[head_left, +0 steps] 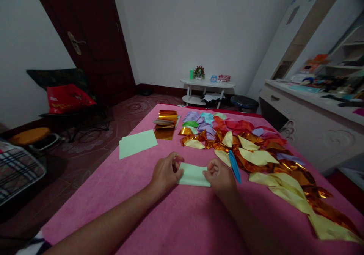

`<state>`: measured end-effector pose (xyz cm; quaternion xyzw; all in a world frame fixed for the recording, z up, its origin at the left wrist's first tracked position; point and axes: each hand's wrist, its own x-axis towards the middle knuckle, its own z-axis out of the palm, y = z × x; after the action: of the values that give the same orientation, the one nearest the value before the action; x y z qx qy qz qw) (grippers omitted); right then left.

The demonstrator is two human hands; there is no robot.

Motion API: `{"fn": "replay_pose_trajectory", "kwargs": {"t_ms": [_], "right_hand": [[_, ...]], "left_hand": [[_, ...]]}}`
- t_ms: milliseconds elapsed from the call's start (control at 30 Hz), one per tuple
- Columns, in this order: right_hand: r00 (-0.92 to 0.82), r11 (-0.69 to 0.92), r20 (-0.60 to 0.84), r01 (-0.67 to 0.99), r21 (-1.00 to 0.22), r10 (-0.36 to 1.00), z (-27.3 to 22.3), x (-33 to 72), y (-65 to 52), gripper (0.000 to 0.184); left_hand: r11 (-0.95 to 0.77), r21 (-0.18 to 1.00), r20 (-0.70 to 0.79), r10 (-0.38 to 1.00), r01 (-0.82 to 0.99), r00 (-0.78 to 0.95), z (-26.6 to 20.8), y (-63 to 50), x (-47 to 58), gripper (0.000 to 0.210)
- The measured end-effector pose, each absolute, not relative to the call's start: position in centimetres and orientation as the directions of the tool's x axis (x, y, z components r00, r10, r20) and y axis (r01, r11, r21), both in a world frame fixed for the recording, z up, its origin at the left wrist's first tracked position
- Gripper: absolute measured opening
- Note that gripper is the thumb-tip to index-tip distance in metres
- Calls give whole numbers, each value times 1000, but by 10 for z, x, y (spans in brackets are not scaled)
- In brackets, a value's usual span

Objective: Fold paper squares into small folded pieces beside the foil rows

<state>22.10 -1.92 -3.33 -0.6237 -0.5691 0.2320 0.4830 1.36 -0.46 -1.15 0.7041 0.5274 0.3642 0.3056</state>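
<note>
Between my two hands, a pale green sheet of paper [194,174] lies low over the pink cloth, its long sides running left to right; it looks folded. My left hand [168,170] pinches its left end between thumb and fingers. The right end is pinched by my right hand [220,176] in the same way. Farther left, more flat pale green sheets [138,144] lie on the cloth. Just past my right hand rests a blue folded paper piece [234,166], close to several yellow folded pieces [258,156].
A pink-covered table [136,194] spreads before me. Shiny gold foil sheets [165,124] are stacked at its far left. Red folded papers [233,124], purple ones [207,129] and gold foil pieces [295,171] heap along the right. A white drawer cabinet [313,114] stands beyond the right edge.
</note>
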Motion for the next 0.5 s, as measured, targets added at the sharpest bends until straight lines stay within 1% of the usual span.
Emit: {"fn": "replay_pose_trajectory", "kwargs": {"t_ms": [67,133,200,267,300,333,367,400,433,500], "right_hand": [[200,102,233,510,-854,952,-32,223,-19,14],[180,98,222,524,-846,958,-31,224,-19,13],[176,103,227,527,-843,958,-30,225,-20,11],[178,110,236,527,-842,955,-30,224,-21,10],[181,111,240,528,-842,954,-30,224,-22,10],[188,111,243,529,-842,952,-29,223,-22,10],[195,109,246,530,-841,949,-30,223,-22,10],[202,108,250,532,-840,947,-30,222,-22,11],[207,107,252,533,-839,945,-30,222,-22,11],[211,105,252,533,-840,944,-30,222,-21,11]], "left_hand": [[-277,775,202,960,567,192,-10,-6,14,27],[-330,703,241,944,629,227,-6,-8,15,27],[-421,583,338,904,695,263,-1,-11,17,29],[-518,432,457,831,738,316,3,-14,20,33],[-569,362,493,789,738,367,3,-14,21,33],[-625,309,496,749,717,439,2,-14,22,31],[-682,279,468,712,676,524,0,-13,23,27],[-732,278,420,675,622,607,-2,-11,23,23],[-765,300,363,644,570,673,-5,-9,23,22],[-776,386,300,617,499,727,-9,-3,24,24]]}}
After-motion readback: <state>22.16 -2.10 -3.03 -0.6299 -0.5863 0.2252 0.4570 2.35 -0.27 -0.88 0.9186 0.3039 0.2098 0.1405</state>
